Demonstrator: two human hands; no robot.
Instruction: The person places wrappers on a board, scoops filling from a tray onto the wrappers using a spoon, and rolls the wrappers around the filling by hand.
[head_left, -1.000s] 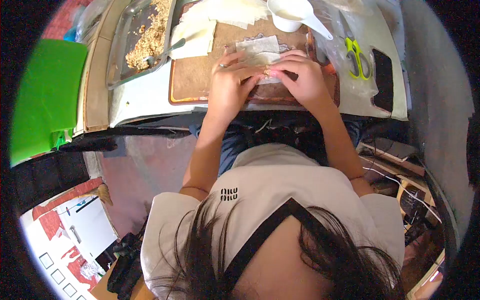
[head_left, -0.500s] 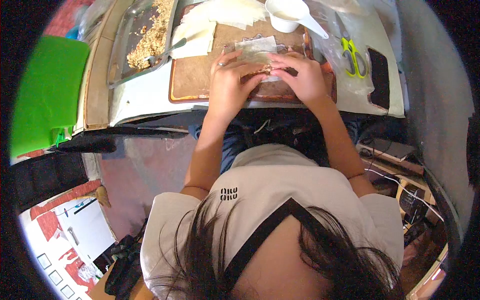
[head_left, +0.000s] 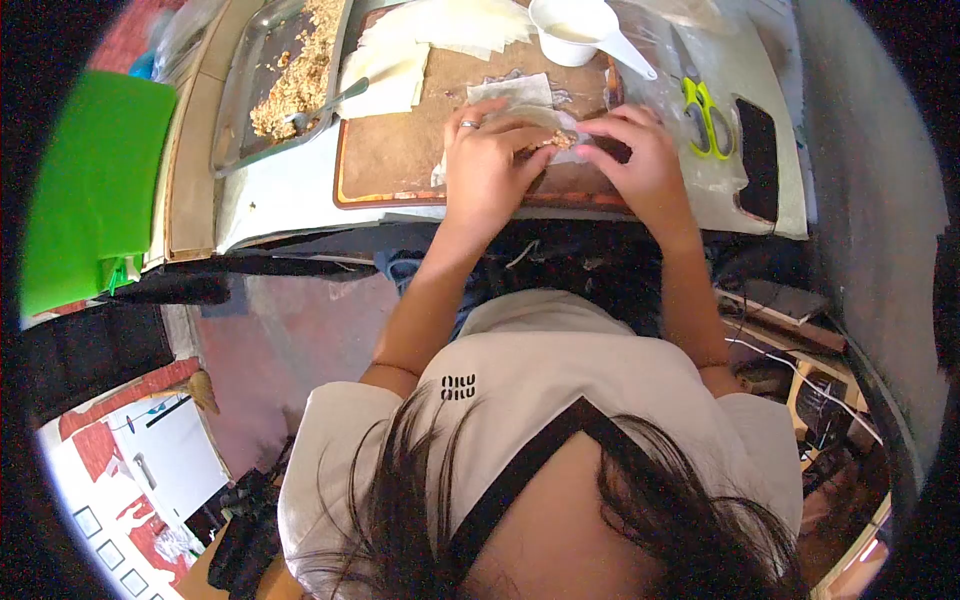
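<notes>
A thin pale wrapper (head_left: 512, 90) lies on the brown board (head_left: 385, 160), its lower part under my fingers. Crumbly brown filling (head_left: 565, 139) shows on it between my hands. My left hand (head_left: 492, 165) has its thumb and fingertips pinched on the wrapper at the filling's left side. At the right end, my right hand (head_left: 645, 165) pinches the wrapper's edge between thumb and fingers. A stack of pale wrappers (head_left: 385, 85) sits at the board's upper left.
A glass tray (head_left: 230, 135) of crumbly filling with a spoon (head_left: 350, 90) stands at the left. At the upper right is a white measuring cup (head_left: 572, 45). Green-handled scissors (head_left: 708, 125) lie on plastic beside a dark phone (head_left: 757, 160). A green chair back (head_left: 95, 190) is far left.
Both hands have shifted to the right. More of the filling shows between them, and the wrapper's lower left edge now shows beside my left hand.
</notes>
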